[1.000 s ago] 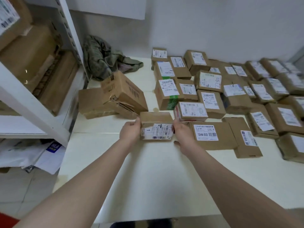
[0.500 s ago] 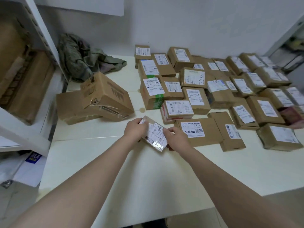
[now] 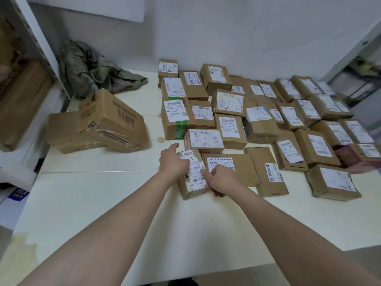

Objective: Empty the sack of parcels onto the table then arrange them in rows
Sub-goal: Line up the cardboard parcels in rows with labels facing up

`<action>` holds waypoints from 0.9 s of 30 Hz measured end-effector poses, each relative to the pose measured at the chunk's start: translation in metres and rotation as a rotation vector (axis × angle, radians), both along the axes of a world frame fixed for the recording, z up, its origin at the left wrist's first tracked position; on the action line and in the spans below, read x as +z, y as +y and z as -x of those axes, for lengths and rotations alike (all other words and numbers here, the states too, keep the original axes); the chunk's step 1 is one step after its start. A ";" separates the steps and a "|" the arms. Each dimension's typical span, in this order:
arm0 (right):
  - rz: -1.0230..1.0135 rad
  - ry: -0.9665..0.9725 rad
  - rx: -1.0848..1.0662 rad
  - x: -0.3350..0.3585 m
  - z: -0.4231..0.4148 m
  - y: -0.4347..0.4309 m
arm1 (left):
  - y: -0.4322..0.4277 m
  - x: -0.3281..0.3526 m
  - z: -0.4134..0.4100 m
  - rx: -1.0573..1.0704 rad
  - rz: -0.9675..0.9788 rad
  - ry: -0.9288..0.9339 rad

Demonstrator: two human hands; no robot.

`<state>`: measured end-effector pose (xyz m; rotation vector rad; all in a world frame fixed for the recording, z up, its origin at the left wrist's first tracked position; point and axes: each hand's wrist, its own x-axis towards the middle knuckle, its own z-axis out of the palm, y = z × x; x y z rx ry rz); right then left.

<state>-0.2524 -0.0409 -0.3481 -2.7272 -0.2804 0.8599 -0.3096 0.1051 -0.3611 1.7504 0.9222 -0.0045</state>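
Well into the arranging stage, by the look of it, on a pale table (image 3: pixel 103 203), with the emptying judged done — several ragged rows of labelled brown parcels (image 3: pixel 228 103) laid label-up across the right half, packed edge to edge and running out of view at the right. Left to sort, apparently: two larger cartons (image 3: pixel 112 118) at the left, well apart from the rows, one tilted against the other. Caught mid-placement at the near-left corner of the block: a small parcel (image 3: pixel 195 178), label up and skewed out of line, just beside or touching the flat parcel (image 3: pixel 243 162) to its right. Gripped at its far-left edge by the left hand (image 3: pixel 173 164), one digit stuck out straight, and pinched at its right edge by the curled fingers of the right hand (image 3: pixel 221 178); unclear whether resting fully on the tabletop. Needs squaring up to close the front row. As for containers: a white shelf unit (image 3: pixel 31 38) at far left, loaded with brown cardboard, too blurred to tell boxes from flat sheets. Behind the cartons, a crumpled green sack (image 3: pixel 88 73) slumped against the back wall, limp and showing no parcels inside — spent, in all likelihood. Every parcel taped shut, contents hidden.
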 end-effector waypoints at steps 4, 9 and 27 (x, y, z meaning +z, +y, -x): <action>-0.225 -0.352 0.002 0.020 -0.019 0.018 | 0.007 0.013 0.009 0.252 -0.294 -0.104; -0.489 -0.223 0.147 0.030 -0.022 0.065 | 0.065 0.042 0.025 0.570 -0.791 -0.150; -0.743 0.343 -0.504 0.034 -0.008 0.188 | 0.162 0.034 0.061 -0.516 -0.961 -0.289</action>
